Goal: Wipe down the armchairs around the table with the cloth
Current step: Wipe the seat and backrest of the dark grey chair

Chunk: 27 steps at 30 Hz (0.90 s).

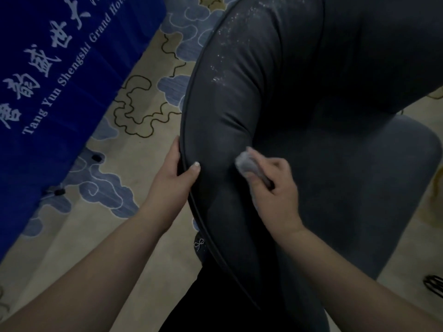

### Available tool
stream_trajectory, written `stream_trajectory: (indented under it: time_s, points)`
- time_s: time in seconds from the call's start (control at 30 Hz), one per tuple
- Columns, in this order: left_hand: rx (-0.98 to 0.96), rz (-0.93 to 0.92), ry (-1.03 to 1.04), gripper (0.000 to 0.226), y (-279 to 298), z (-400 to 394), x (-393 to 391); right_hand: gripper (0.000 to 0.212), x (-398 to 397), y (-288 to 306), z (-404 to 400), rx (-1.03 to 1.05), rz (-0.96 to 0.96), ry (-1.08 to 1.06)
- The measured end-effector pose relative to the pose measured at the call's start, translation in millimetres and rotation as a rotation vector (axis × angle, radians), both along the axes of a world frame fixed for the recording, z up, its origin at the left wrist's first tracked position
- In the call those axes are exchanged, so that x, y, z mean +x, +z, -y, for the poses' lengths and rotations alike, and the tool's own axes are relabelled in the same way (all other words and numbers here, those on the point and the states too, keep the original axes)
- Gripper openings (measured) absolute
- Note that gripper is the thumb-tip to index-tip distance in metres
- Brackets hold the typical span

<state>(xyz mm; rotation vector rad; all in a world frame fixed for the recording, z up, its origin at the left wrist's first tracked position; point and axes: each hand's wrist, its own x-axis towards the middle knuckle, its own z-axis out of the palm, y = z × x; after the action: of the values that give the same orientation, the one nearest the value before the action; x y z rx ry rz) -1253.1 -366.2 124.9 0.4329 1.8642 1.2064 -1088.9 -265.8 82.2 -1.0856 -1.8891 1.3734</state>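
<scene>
My right hand [273,185] pinches the bunched cloth [249,165] between thumb and curled fingers, pressing it on the chair [311,116] back's padded face. My left hand [177,173] clasps the piped rim, thumb on the front, fingers hidden behind. White specks [230,44] lie up and slightly left of the cloth, running along the cushion's curve away from me. I judge the right hand nearer for that upward stroke. The blue bench cover [48,68] hangs well left, across the carpet [143,140].

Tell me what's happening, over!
Left hand grips armchair edge. Right hand holds cloth on the cushion. White specks remain higher up. Nothing blocking.
</scene>
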Motion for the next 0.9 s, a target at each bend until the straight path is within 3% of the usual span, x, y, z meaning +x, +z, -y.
stream_trajectory:
  time_s: [0.07, 0.17, 0.27, 0.43, 0.53, 0.63, 0.8, 0.9]
  points:
    - [-0.072, -0.077, 0.071, 0.051, 0, -15, -3, 0.044, -22, -2, -11, 0.109, 0.022, 0.073]
    - [-0.126, -0.246, 0.082, 0.042, 5, -46, -18, 0.042, -45, -10, -42, -0.003, 0.084, -0.095]
    - [-0.144, -0.369, 0.022, 0.046, 5, -80, -39, 0.041, -64, -8, -61, -0.048, 0.029, -0.232]
    - [-0.194, -0.572, 0.061, 0.043, -8, -96, -45, 0.042, -102, 15, -79, 0.537, 0.012, 0.153]
    - [-0.207, -0.592, 0.112, 0.041, -12, -92, -44, 0.038, -125, 18, -107, 0.637, 0.106, 0.104]
    - [-0.227, -0.603, 0.128, 0.04, -14, -93, -44, 0.04, -136, 20, -132, 0.552, 0.109, 0.003]
    - [-0.233, -0.59, 0.14, 0.04, -13, -91, -44, 0.036, -138, 25, -123, 0.817, 0.121, 0.391]
    - [-0.231, -0.58, 0.132, 0.041, -12, -92, -44, 0.032, -163, 33, -156, 0.824, 0.212, 0.315]
